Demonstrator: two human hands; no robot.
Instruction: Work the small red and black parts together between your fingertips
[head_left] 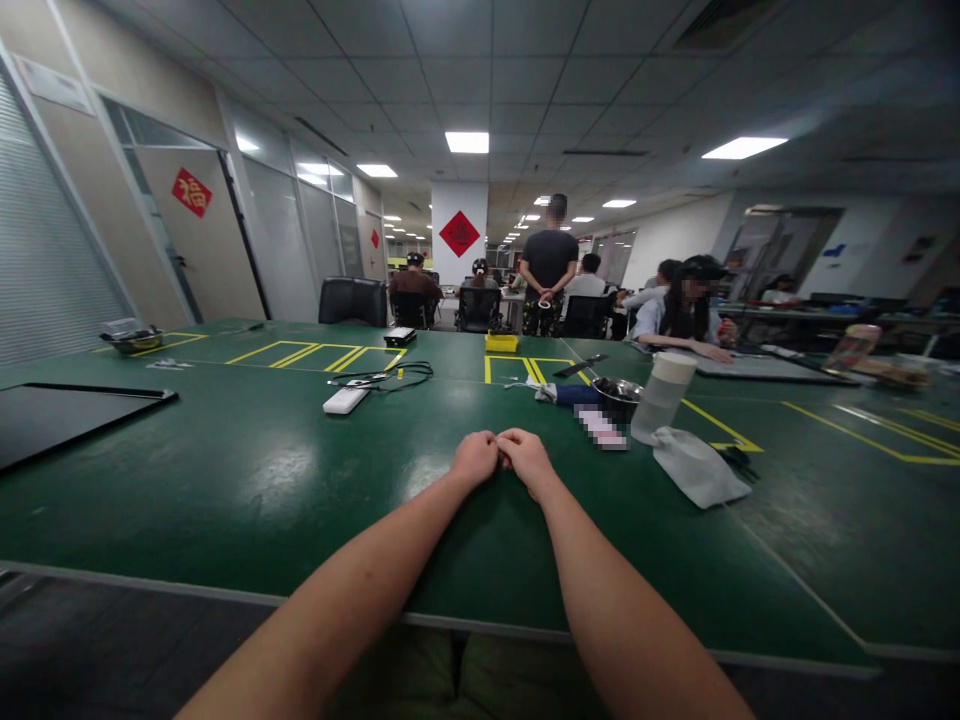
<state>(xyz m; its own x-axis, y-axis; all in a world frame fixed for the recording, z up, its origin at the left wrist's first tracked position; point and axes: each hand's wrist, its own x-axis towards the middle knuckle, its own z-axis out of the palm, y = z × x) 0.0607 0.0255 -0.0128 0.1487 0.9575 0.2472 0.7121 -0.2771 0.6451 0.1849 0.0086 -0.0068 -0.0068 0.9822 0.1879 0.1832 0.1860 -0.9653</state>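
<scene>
My left hand and my right hand meet over the green table, knuckles up. The fingers of both are curled closed, and their tips touch between the hands. Whether anything small is pinched there is hidden. To the left of my hands lies a white power bank beside a coiled black cable. On the right are a blurred-out pink and white item, a tall translucent bottle and a pale drawstring pouch.
Behind the bottle sits a metal bowl, next to a dark blue folded umbrella-like thing. A small yellow box stands farther back. At left lies a black flat panel. Another person sits across at right.
</scene>
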